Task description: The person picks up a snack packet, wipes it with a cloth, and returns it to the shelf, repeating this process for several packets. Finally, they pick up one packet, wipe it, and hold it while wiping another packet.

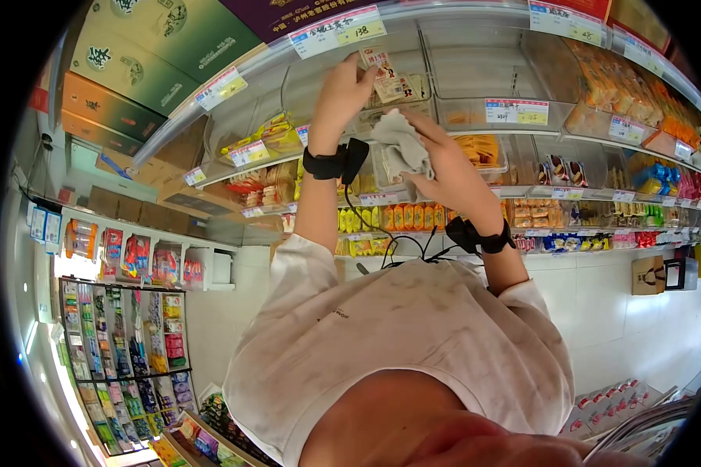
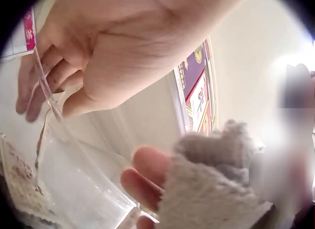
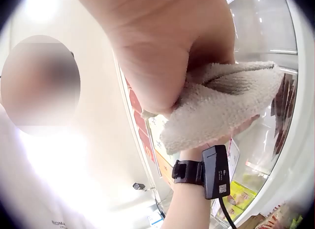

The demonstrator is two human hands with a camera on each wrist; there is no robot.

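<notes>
My left hand [image 1: 343,92] reaches into a clear plastic bin on the shelf and pinches a pale snack packet [image 1: 378,62] with red print. In the left wrist view its fingers reach down past the bin's clear wall [image 2: 78,143], with the packet's edge close by the thumb. More pale packets [image 1: 397,89] lie in the bin just below. My right hand [image 1: 453,180] grips a crumpled light grey cloth [image 1: 403,144] in front of the shelf. The cloth bunches out of the fist in the right wrist view [image 3: 221,103].
Price tags [image 1: 337,33] line the shelf edges. Green gift boxes [image 1: 156,47] stand at upper left. Bagged snacks [image 1: 623,86] fill the bins to the right, and yellow packets [image 1: 269,132] lie to the left. A black cable [image 1: 366,222] hangs between the wrists.
</notes>
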